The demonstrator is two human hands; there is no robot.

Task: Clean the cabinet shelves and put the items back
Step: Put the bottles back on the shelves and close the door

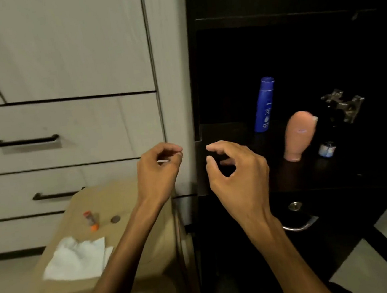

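I see my left hand [159, 171] raised with fingers curled, thumb and forefinger nearly meeting; perhaps it pinches something small, I cannot tell. My right hand [236, 177] is half open and holds nothing, just before the dark shelf [234, 132]. On that shelf stand a blue bottle [263, 105], a pink bottle [298, 135] and a small jar [327, 149]. A white cloth [77, 258] lies on the beige stool [136, 224] at left.

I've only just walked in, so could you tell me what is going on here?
A person is tidying a dark cabinet. Both hands, left hand and right hand, hover empty before the shelf, fingers loosely curled. A blue bottle, a pink bottle and a small jar stand on it. A white cloth, an orange-capped tube and a coin lie on the beige stool.
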